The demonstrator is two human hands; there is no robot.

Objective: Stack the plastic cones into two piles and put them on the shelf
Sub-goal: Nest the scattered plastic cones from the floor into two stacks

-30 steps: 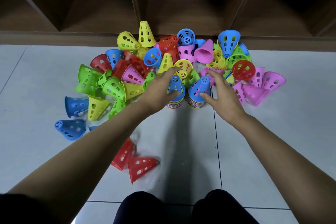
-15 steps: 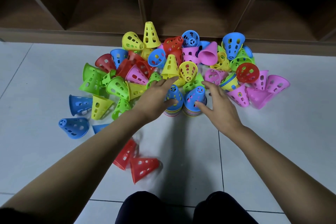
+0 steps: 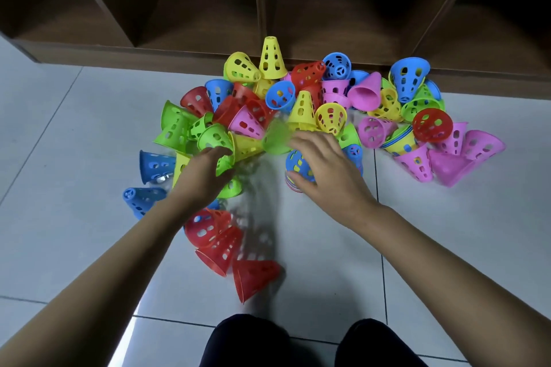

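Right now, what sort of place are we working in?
Probably an indoor playroom or storage corner: pale tiled floor, a low brown wooden shelf with open compartments, and a heap of perforated plastic cones scattered before it.

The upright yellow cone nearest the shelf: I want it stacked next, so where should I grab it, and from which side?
Probably pinch the upright yellow cone round its narrow upper half, coming down from above. It stands on its wide rim, tip up and free, while a tipped yellow cone and a red cone crowd its base.
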